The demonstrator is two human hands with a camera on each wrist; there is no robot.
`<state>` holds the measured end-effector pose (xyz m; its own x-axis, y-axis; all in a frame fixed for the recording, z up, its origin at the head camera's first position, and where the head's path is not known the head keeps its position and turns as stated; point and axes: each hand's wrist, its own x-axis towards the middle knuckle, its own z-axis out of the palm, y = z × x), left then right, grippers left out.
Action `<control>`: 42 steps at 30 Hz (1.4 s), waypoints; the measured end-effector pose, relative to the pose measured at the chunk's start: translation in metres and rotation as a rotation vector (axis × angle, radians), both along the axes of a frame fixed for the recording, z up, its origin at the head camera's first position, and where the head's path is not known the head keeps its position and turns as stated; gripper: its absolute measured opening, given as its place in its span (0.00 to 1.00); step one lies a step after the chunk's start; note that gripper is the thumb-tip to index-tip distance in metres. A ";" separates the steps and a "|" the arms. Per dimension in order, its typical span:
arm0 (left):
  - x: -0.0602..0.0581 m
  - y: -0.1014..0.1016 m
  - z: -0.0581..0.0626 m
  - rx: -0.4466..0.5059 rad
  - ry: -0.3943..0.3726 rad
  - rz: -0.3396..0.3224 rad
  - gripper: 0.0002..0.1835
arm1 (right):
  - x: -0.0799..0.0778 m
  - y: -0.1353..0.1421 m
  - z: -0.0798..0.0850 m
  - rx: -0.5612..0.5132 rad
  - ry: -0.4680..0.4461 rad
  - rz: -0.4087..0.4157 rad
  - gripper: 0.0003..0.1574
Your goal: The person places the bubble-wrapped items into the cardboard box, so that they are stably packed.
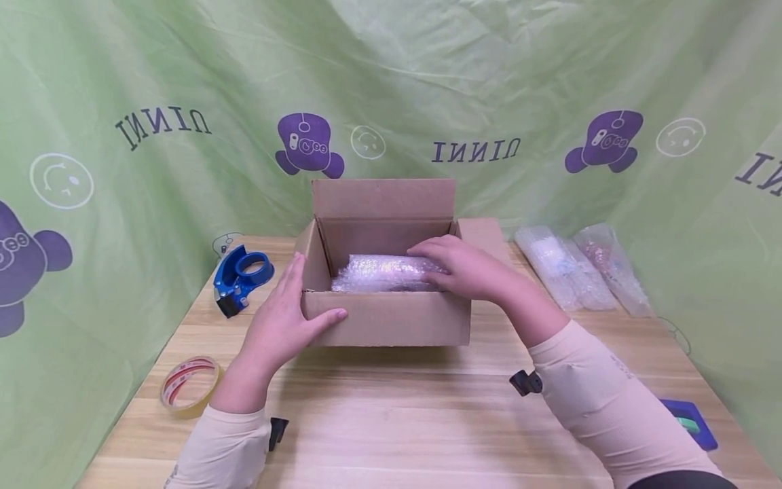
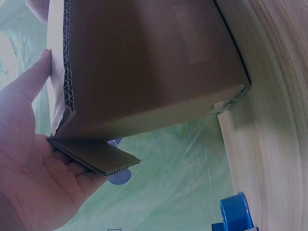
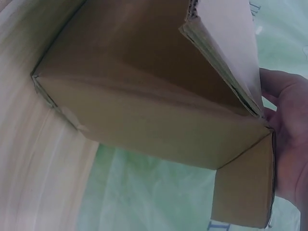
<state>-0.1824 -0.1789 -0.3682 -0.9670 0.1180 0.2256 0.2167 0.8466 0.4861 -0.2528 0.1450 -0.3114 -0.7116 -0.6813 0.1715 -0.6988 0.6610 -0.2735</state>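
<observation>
A cardboard box [image 1: 391,319] stands on the table with its flaps folded out. Inside it lies a bubble-wrapped package [image 1: 381,265], its contents hidden by the wrap. My left hand [image 1: 281,322] spreads around the front left corner, the thumb lying straight over the front flap and the fingers along the left flap [image 2: 103,156]. Reaching over the right side, my right hand [image 1: 458,265] holds the package's right end between thumb and fingers. In the right wrist view the box wall and flap hide most of those fingers.
A blue tape dispenser [image 1: 241,272] stands left of the box, with a roll of clear tape [image 1: 210,401] nearer me. Bubble-wrap bags [image 1: 562,268] lie at the back right. A blue object with a green part [image 1: 702,428] is at the right edge. Green cloth [image 1: 391,81] hangs behind.
</observation>
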 end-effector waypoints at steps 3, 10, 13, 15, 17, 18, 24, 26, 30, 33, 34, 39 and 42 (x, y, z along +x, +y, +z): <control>0.000 0.000 0.000 0.003 -0.004 0.001 0.67 | 0.000 0.005 0.005 -0.041 0.005 -0.019 0.31; -0.001 0.001 0.000 0.000 -0.007 0.003 0.67 | -0.003 0.036 0.028 -0.271 0.047 -0.187 0.37; 0.000 0.001 0.001 0.000 -0.014 0.005 0.67 | -0.008 0.055 0.035 -0.393 0.079 -0.334 0.38; 0.000 0.001 0.001 0.000 -0.017 0.006 0.67 | -0.012 0.068 0.037 -0.454 0.107 -0.439 0.39; 0.000 0.000 0.001 0.001 -0.019 0.004 0.67 | -0.016 0.081 0.037 -0.506 0.125 -0.527 0.39; 0.000 0.000 0.002 0.001 -0.019 0.002 0.67 | -0.018 0.088 0.036 -0.525 0.128 -0.566 0.39; 0.000 0.001 0.002 0.001 -0.023 -0.003 0.67 | -0.031 0.131 0.020 -0.480 0.063 -0.722 0.45; 0.000 0.001 0.002 0.002 -0.020 -0.003 0.67 | -0.034 0.144 0.010 -0.414 0.032 -0.755 0.48; 0.000 0.002 0.002 0.000 -0.017 -0.003 0.67 | -0.037 0.164 -0.010 -0.284 -0.020 -0.806 0.53; 0.000 0.002 0.002 -0.002 -0.022 -0.002 0.67 | -0.039 0.176 -0.025 -0.193 -0.035 -0.833 0.56; 0.001 0.002 0.002 -0.001 -0.023 -0.001 0.67 | -0.040 0.179 -0.030 -0.161 -0.034 -0.839 0.56; 0.001 0.002 0.002 0.004 -0.019 0.002 0.67 | -0.043 0.192 -0.052 -0.021 -0.058 -0.846 0.65; 0.001 0.002 0.003 0.003 -0.021 0.004 0.67 | -0.045 0.197 -0.065 0.038 -0.093 -0.840 0.70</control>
<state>-0.1814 -0.1769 -0.3655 -0.9720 0.1137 0.2059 0.2034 0.8457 0.4933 -0.2977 0.3424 -0.3768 -0.9942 0.0765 0.0751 0.0533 0.9606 -0.2727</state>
